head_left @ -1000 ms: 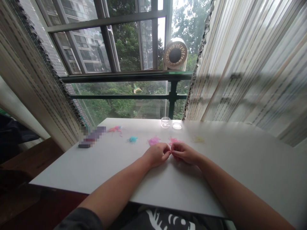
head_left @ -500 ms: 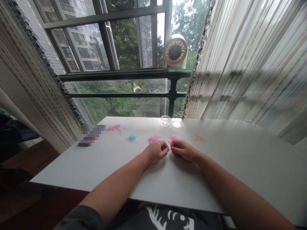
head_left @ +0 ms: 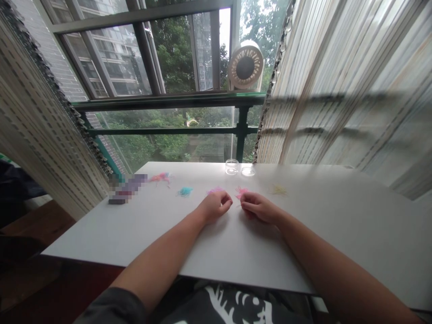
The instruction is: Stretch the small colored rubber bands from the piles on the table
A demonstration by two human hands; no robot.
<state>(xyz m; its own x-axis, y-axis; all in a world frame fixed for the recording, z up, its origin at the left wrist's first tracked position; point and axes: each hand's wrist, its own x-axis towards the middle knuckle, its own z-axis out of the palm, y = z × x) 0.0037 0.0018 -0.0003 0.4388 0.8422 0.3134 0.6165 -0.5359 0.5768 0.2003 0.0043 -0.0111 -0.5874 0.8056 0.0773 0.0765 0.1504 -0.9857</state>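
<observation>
The two hands have just parted: fingertips that nearly met a moment ago now show a strip of desk (head_left: 243, 256) between them, so they no longer share one spot. The left hand's (head_left: 216, 207) fingers are narrow, the right hand's (head_left: 259, 207) curled close; I can't tell what either holds. Pink strands (head_left: 240, 192) lie at the right's ten o'clock, purple strands (head_left: 214, 190) at the left's twelve.

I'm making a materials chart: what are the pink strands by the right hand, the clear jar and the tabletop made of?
Pink strands: perhaps thin plastic or rubber, being stringy and bright; too small to tell.
Clear jar: glossy plastic or glass; see-through with bright glints.
Tabletop: maybe laminate; it looks smooth, white and softly shiny.
</observation>
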